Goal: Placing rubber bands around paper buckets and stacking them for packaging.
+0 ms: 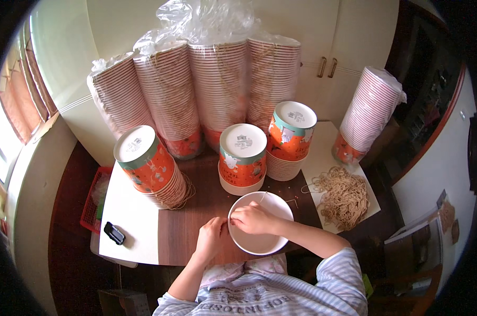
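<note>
A white-lined paper bucket (259,241) stands mouth up at the table's near edge, in front of me. My left hand (212,238) is closed against the outside of its left rim; whatever its fingertips pinch is hidden. Reaching over the mouth, my right hand (250,219) has its fingers pinched together just inside that same side. A thin beige string (263,197) shows at the far rim and runs toward the right hand, which appears to hold it. Beyond the bucket stands a short upside-down stack of orange printed buckets (242,171).
Other upside-down bucket stacks stand at left (153,167) and behind right (291,138). Tall plastic-wrapped stacks (217,84) line the back; another wrapped stack (369,113) leans at right. A tangled string heap (345,199) lies right, a small black case (114,233) left, a red basket (93,203) beside the table.
</note>
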Motion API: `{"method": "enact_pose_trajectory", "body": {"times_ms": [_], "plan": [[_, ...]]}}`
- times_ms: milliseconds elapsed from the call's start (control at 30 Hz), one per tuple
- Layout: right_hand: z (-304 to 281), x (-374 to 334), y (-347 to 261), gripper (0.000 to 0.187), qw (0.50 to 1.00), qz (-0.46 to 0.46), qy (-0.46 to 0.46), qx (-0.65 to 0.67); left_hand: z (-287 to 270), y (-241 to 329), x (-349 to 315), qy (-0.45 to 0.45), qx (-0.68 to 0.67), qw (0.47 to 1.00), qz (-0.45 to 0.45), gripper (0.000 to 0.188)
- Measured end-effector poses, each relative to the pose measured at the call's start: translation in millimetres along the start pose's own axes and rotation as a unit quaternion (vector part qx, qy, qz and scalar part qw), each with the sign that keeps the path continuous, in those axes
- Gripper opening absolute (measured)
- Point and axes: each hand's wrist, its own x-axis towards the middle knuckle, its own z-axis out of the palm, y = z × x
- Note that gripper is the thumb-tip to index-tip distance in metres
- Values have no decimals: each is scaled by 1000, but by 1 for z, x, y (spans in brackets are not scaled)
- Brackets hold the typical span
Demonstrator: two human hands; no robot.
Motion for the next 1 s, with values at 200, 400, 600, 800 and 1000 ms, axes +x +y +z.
{"method": "enact_pose_trajectory", "body": {"times_ms": [200,400,600,800,1000], "plan": [[-7,-2,-2,16,1000,-14,16,-11,-1,-13,-3,-17,-78,994,-68,11],[-8,-2,-3,12,993,-56,82,-59,-16,-48,-7,-73,-422,877,-218,5],[-26,-11,-4,13,991,-58,82,-87,-35,-39,1,-88,-706,695,-102,5],[-70,-31,2,15,994,9,58,-96,-51,-38,5,-89,-825,558,3,10],[-98,-56,13,17,998,47,34,-38,-56,-15,15,-72,-684,712,-144,11]]}}
